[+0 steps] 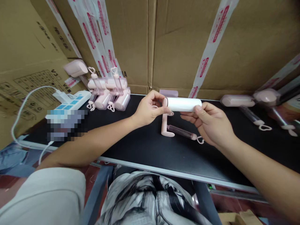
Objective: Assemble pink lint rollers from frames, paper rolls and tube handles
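The single view looks out from the wearer's own head, facing forward and steeply down, so that the black-and-white patterned garment (152, 200) lies close along the bottom edge and the black worktop (142, 150) slants across the middle. Both forearms run in from the lower corners (the pale left sleeve (44, 193) sits nearest the lens), bringing the left hand (150, 107) and right hand (211, 123) close before it near mid-picture. Beyond them, the taped cardboard (178, 47) fills the top, its tape strips splaying outward in the wide view.
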Motion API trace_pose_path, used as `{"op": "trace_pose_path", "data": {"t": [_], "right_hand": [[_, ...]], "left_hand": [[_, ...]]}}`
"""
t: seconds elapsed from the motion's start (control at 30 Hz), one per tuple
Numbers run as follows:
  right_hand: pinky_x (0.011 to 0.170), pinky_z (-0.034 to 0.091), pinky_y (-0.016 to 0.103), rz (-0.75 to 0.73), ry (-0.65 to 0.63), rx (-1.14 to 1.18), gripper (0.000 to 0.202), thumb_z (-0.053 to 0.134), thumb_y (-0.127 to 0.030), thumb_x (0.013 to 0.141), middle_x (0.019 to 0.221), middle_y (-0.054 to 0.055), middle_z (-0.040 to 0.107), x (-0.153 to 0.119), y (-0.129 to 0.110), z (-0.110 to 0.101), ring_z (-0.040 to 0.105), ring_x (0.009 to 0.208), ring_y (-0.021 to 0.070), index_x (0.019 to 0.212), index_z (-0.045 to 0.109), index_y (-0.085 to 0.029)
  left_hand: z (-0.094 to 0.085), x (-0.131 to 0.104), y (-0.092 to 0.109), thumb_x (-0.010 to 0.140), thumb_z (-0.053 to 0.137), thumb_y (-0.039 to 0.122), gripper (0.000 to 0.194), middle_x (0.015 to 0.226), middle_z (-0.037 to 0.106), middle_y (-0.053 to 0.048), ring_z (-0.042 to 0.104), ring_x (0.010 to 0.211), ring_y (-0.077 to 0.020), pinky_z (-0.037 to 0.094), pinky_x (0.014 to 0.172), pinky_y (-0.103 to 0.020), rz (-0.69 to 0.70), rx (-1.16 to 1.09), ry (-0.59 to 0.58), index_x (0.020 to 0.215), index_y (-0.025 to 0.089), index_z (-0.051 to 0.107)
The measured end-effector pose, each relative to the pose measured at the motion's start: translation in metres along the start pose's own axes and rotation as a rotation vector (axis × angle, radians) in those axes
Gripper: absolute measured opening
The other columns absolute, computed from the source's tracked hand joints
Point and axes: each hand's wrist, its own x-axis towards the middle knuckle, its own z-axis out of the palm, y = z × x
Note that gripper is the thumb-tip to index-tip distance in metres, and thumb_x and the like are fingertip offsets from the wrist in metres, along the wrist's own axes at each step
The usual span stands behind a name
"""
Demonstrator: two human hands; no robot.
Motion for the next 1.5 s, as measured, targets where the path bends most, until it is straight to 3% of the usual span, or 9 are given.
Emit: {"op": "trace_pose_path", "data": {"t": [0.33,0.47,0.67,0.8,0.9,1.0,1.1,1.27,1.5], "right_hand": [[0.083,0.07,0.038,0.192,0.005,0.019,0.043,0.095,-0.048,0.078,0.089,-0.001,0.078,-0.001,0.004,0.004,0.081,0.084,0.0207,0.093,0.06,-0.026],[0.073,0.067,0.035,0.261,-0.103,-0.028,0.05,0.09,-0.053,0.08,0.098,0.0,0.077,-0.006,0.005,0.012,0.077,0.081,0.0198,0.116,0.064,-0.031],[0.059,0.058,0.027,0.202,-0.215,-0.054,0.056,0.074,-0.08,0.084,0.094,0.002,0.069,-0.01,0.006,0.016,0.061,0.075,0.017,0.101,0.072,-0.027],[0.071,0.063,0.035,0.183,-0.262,-0.092,0.046,0.077,-0.069,0.087,0.099,0.003,0.072,-0.008,0.0,0.015,0.067,0.082,0.0204,0.105,0.074,-0.028],[0.074,0.066,0.039,0.139,-0.204,-0.066,0.053,0.084,-0.068,0.079,0.099,0.004,0.074,-0.007,-0.006,0.012,0.07,0.082,0.0228,0.112,0.076,-0.028],[0.078,0.067,0.043,0.064,-0.191,-0.06,0.064,0.086,-0.07,0.073,0.104,0.006,0.077,-0.01,-0.01,0.007,0.073,0.084,0.0255,0.12,0.075,-0.028],[0.088,0.066,0.046,-0.02,-0.305,-0.061,0.073,0.086,-0.072,0.073,0.124,0.008,0.075,-0.017,-0.008,0.005,0.075,0.097,0.029,0.13,0.072,-0.028],[0.093,0.064,0.047,-0.091,-0.528,-0.098,0.082,0.081,-0.079,0.076,0.138,0.009,0.068,-0.03,0.0,0.017,0.073,0.108,0.0302,0.141,0.065,-0.031],[0.1,0.062,0.047,-0.232,-0.507,-0.174,0.082,0.082,-0.077,0.077,0.161,0.01,0.05,-0.03,0.003,0.022,0.059,0.139,0.0381,0.143,0.061,-0.033]], "left_hand": [[0.005,-0.005,-0.007,0.079,0.089,0.062,0.054,0.105,0.062,-0.005,0.051,0.069,-0.0061,0.044,0.057,-0.02,0.371,0.226,0.179,0.111,0.019,0.079],[0.01,-0.007,-0.006,0.085,0.082,0.064,0.062,0.11,0.064,-0.007,0.061,0.091,-0.0137,0.052,0.066,-0.022,0.471,0.368,0.098,0.132,0.024,0.077],[0.025,-0.014,0.003,0.098,0.071,0.056,0.049,0.1,0.063,-0.004,0.063,0.088,-0.0138,0.058,0.083,-0.029,0.56,0.486,-0.071,0.137,0.027,0.075],[0.031,-0.02,0.019,0.094,0.078,0.053,0.052,0.096,0.066,-0.003,0.063,0.08,-0.0127,0.056,0.076,-0.025,0.405,0.382,-0.159,0.136,0.024,0.075],[0.031,-0.016,0.029,0.084,0.086,0.059,0.067,0.081,0.064,0.002,0.058,0.062,-0.0095,0.052,0.061,-0.022,0.071,0.14,-0.045,0.134,0.019,0.07],[0.029,-0.005,0.028,0.098,0.073,0.055,0.04,0.064,0.056,0.006,0.045,0.045,-0.005,0.039,0.047,-0.019,-0.288,-0.032,0.096,0.102,0.015,0.069],[0.029,0.004,0.019,0.104,0.067,0.046,0.04,0.052,0.047,0.008,0.037,0.038,-0.0037,0.028,0.04,-0.017,-0.473,-0.061,0.162,0.078,0.017,0.057],[0.037,0.003,0.013,0.107,0.063,0.04,0.039,0.052,0.05,0.006,0.044,0.038,-0.0059,0.03,0.038,-0.017,-0.559,-0.093,0.15,0.076,0.018,0.054],[0.042,-0.005,0.029,0.109,0.058,0.044,0.04,0.059,0.053,0.005,0.05,0.046,-0.0066,0.04,0.043,-0.018,-0.464,-0.185,0.1,0.08,0.017,0.057]]}}
